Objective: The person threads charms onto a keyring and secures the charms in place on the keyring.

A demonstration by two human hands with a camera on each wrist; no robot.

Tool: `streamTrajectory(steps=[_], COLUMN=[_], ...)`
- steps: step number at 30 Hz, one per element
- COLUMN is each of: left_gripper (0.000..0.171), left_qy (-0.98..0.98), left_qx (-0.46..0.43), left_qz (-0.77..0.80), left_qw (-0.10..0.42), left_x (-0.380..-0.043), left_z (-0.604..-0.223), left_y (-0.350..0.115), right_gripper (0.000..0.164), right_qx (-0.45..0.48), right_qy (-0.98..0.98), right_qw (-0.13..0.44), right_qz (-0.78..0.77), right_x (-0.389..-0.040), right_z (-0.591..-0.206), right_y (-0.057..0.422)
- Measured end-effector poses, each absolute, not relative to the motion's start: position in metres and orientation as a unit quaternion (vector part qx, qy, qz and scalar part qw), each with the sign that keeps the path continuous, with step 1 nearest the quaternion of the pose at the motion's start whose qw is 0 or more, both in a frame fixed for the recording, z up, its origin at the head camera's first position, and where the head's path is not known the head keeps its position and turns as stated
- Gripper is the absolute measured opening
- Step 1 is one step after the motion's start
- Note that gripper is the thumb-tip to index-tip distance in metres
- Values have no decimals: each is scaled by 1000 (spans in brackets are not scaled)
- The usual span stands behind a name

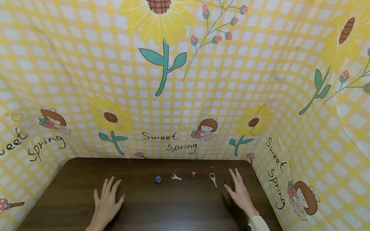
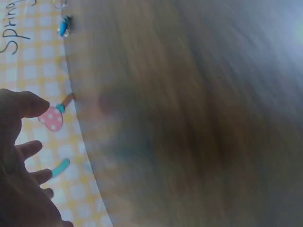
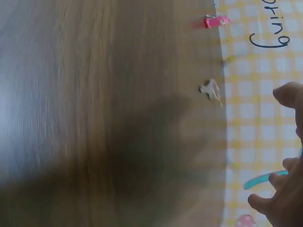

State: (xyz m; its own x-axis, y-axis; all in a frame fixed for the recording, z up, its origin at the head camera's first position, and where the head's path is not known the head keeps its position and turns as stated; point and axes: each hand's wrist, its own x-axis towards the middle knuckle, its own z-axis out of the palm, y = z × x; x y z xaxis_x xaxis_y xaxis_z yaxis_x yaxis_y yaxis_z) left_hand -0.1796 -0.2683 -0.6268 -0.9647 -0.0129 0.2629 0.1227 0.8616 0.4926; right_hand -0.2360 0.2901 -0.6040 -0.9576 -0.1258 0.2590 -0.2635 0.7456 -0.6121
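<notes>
Four small things lie in a loose row toward the back of the dark wooden table. From the left in the head view come a small blue object with metal on top (image 1: 158,179), a key (image 1: 176,176) with a fitting at one end, a small pink object (image 1: 193,174) and a key on a split ring (image 1: 213,180). My left hand (image 1: 106,201), fingers spread, is left of the blue object and holds nothing. Spread in the same way, my right hand (image 1: 239,192) is just right of the ringed key, also holding nothing. The left wrist view shows the blue object (image 2: 64,27) near the table's back edge.
The brown table (image 1: 173,205) ends at a hanging cloth (image 1: 185,106) with yellow checks and printed flowers, which rises behind it and on both sides. A pale sleeve (image 1: 258,223) covers the right wrist. Shadows of the hands fall on the wood.
</notes>
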Motion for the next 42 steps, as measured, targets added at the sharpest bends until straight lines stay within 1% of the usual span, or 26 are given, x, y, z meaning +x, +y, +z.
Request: streamTrajectory(steps=[9,14,19,25,31,37,42], left_gripper=[54,49,47,43,45,52,60], left_qy=[-946,-939,-932,-921,-910,-902,-894], left_qx=[-37,-51,-50,-25,-10,-23,-21], left_qz=[-294,-307,-327,-370,-403,-418,-441], left_qw=[128,146,147,123,100,106,76], left_x=[-200,-214,-229,-240,-245,-253,-258], left_z=[-618,-620,-624,-629,-634,-637,-635], left_y=[-231,-205,-181,-167,-159,-151,-148], right_gripper=[61,54,51,50,46,45,41], right_qx=[79,62,38,23,-4,-25,-43], right_qy=[-902,-897,-899,-898,-896,-892,-891], right_qw=[132,142,142,124,132,148,160], right_qz=[403,414,413,421,425,426,422], right_x=[-248,-257,-267,-275,-274,-277,-284], right_z=[-624,-631,-631,-638,-647,-652,-657], right_y=[257,241,233,218,206,206,201])
